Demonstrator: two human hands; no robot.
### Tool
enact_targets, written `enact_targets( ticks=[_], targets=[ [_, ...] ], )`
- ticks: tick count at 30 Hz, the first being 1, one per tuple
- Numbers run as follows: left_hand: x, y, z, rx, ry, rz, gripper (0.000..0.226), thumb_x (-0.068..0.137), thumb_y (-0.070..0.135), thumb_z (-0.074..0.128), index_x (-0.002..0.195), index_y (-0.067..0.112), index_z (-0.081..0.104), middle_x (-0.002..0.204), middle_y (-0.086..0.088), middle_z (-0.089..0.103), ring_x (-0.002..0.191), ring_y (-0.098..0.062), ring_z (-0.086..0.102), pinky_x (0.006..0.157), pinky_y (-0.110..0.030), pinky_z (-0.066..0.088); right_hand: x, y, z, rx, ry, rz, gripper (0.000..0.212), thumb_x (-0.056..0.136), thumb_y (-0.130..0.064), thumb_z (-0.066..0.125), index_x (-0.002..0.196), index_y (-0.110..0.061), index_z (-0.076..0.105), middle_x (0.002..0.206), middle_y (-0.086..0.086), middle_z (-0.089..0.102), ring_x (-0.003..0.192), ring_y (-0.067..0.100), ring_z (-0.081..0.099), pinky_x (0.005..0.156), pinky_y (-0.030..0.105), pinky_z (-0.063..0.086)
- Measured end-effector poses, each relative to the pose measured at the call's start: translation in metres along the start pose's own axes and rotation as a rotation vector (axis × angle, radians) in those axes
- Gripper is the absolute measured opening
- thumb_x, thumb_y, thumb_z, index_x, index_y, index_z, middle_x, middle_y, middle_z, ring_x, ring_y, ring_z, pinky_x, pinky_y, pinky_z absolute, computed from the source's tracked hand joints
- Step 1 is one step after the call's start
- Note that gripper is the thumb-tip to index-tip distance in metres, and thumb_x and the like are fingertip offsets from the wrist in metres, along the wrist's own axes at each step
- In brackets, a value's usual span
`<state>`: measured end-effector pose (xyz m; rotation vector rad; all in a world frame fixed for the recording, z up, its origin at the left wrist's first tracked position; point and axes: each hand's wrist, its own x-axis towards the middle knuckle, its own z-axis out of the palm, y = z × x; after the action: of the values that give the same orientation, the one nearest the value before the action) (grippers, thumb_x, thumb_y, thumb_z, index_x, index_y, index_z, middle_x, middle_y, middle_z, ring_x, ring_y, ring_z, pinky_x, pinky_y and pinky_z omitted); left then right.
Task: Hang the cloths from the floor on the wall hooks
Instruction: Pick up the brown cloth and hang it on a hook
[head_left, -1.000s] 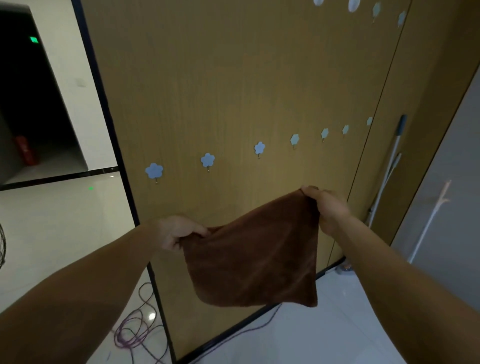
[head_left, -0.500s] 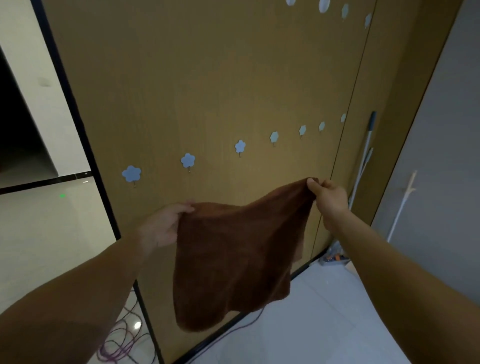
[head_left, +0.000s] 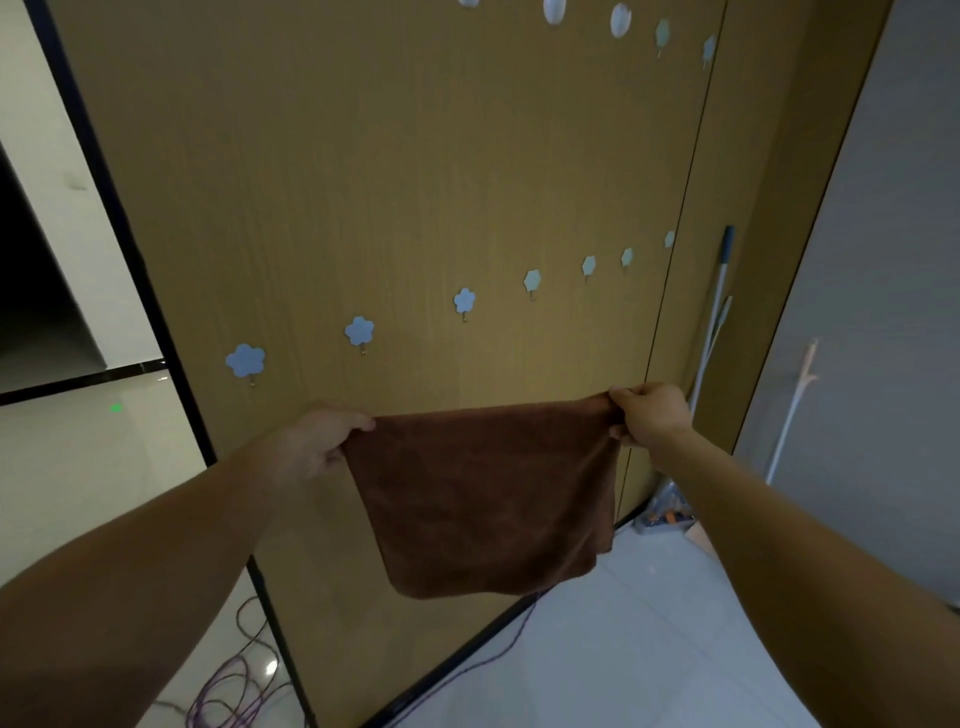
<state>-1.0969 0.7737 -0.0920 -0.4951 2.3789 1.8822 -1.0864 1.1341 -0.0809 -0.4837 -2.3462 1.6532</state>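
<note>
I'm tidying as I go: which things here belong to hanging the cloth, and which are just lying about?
Part of the job: brown cloth, gripped at its top corners by the left hand and right hand; blue flower hooks on the wooden wall.
Lying about: mop pole leaning in the corner; white stick; purple cable on the floor.

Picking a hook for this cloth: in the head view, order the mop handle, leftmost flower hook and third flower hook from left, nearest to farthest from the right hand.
1. The mop handle, just right of the right hand.
2. The third flower hook from left, up and leftward.
3. The leftmost flower hook, far left.
</note>
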Motion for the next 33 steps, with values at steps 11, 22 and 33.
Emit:
enact_targets(
  ticks=[11,22,33],
  targets=[
    [0.002,0.007,-0.009,-0.028,0.05,0.04,0.028,0.09,0.008,0.044,0.097,0.013,0.07,0.106,-0.005,0.064,0.098,-0.021,0.057,0.096,-0.035,0.04,0.004,0.002,0.013,0.331,-0.03,0.042,0.032,0.09,-0.015,0.067,0.114,-0.008,0.046,0.089,0.012,0.062,0.053,0.02,0.061,0.045,0.028,0.049],
    [0.003,0.003,-0.019,0.286,-0.023,0.118,0.033,0.067,-0.006,0.067,0.091,0.016,0.074,0.101,-0.005,0.07,0.098,-0.021,0.063,0.089,-0.032,0.051,0.01,-0.002,0.025,0.062,-0.268,-0.047,0.032,0.067,-0.008,0.086,0.094,-0.009,0.068,0.083,0.003,0.063,0.07,0.014,0.057,0.059,0.022,0.047],
    [0.002,0.003,-0.018,0.43,0.106,0.318,0.019,0.087,0.026,0.062,0.075,0.016,0.073,0.077,-0.002,0.073,0.075,-0.019,0.069,0.071,-0.031,0.054,0.034,-0.005,0.037,-0.466,-0.205,-0.316,0.029,0.083,-0.042,0.071,0.077,-0.014,0.062,0.113,0.008,0.05,0.092,0.022,0.058,0.071,0.031,0.049]
  ],
)
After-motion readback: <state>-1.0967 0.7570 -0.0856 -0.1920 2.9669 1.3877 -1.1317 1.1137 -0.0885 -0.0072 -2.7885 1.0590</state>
